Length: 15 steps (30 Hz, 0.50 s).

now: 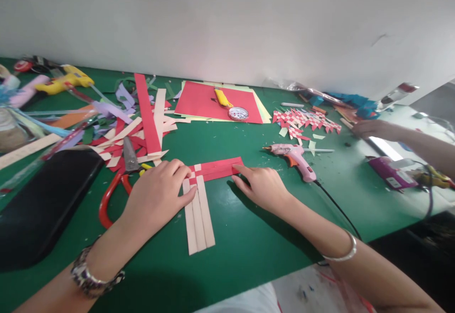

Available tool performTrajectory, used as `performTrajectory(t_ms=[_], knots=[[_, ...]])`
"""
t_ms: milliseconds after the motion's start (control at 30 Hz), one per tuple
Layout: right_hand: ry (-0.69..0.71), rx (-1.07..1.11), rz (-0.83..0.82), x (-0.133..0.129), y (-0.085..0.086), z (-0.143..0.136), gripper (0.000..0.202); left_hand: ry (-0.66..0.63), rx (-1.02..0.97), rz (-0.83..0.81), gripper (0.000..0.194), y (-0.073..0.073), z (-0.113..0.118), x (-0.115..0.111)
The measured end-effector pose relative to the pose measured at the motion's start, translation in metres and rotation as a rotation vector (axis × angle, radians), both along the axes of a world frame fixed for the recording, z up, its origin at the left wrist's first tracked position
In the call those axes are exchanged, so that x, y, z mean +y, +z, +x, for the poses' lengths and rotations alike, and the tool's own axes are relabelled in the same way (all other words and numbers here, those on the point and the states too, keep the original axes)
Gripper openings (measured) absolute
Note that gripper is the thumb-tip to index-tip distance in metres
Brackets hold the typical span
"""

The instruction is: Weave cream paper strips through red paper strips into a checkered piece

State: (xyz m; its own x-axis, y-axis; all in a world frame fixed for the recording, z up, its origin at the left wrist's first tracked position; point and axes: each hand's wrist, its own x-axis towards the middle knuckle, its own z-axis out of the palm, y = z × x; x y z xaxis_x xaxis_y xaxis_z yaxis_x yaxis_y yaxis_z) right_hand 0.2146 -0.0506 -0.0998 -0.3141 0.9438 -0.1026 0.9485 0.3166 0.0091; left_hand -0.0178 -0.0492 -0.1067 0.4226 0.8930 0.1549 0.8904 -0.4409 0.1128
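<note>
Red paper strips (216, 170) lie flat on the green table, pointing right, and are woven in a small check with cream paper strips (199, 218) that run toward me. My left hand (158, 189) rests over the left side of the woven corner, its fingertips pressing on it and its thumb on the cream strips; it is open. The fingertips of my right hand (263, 187) touch the right end of the red strips, with the fingers slightly apart and nothing gripped. Part of the weave is hidden under my left fingers.
Red-handled scissors (106, 204) and a black case (46, 204) lie left, near piled paper strips (142, 114). A pink glue gun (296, 159) with a cord is right. Behind are red sheets (199, 102) and checked pieces (305, 119). Another person's hand (377, 129) reaches in from the right.
</note>
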Motion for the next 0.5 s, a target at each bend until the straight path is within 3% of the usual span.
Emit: performTrajectory(t_ms=[233, 500], knots=[[-0.046, -0.011, 0.017, 0.001, -0.002, 0.006, 0.038, -0.001, 0.027, -0.015, 0.028, 0.001, -0.001, -0.001], [-0.033, -0.007, 0.002, 0.0, 0.001, 0.003, 0.039, 0.012, -0.069, -0.053, 0.055, -0.013, -0.004, 0.004]])
